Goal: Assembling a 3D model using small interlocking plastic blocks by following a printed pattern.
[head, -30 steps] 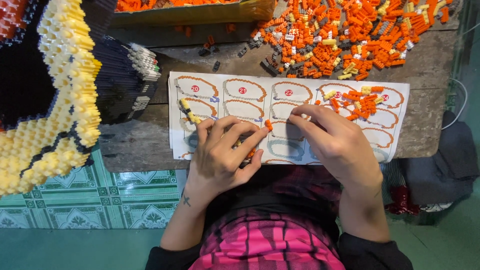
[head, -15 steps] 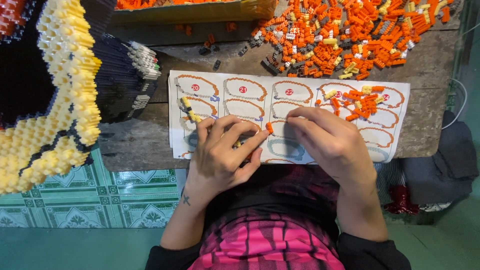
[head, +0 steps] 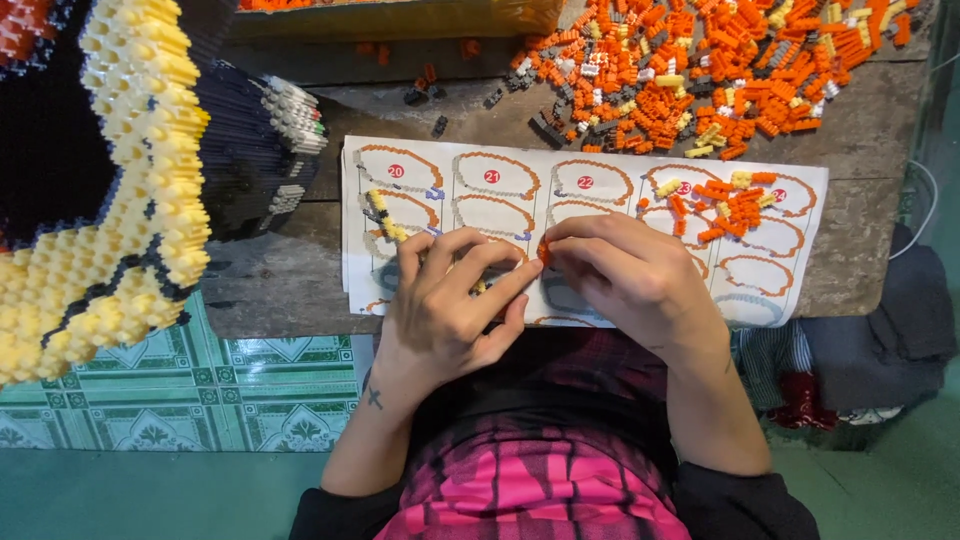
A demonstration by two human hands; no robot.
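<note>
A white instruction sheet point(head: 600, 165) printed with orange ring-shaped diagrams lies on a worn wooden table point(head: 270, 280). My left hand point(head: 450, 310) rests on the sheet's lower left, fingers curled over a strip of small yellow and black bricks point(head: 385, 215). My right hand point(head: 630, 275) sits beside it, fingertips pinching a tiny orange brick point(head: 543, 250) where the two hands meet. A small cluster of orange bricks point(head: 730, 205) lies on the sheet to the right of my right hand.
A large heap of orange, yellow and grey bricks point(head: 700, 70) covers the table's far right. A big yellow, black and orange brick model point(head: 110, 200) fills the left. A yellow box edge point(head: 400, 15) is at the top. Green patterned floor tiles point(head: 200, 400) lie below.
My right hand has shifted slightly left toward my left hand, bringing the orange brick to the meeting point of the fingers. The rest is unchanged.
</note>
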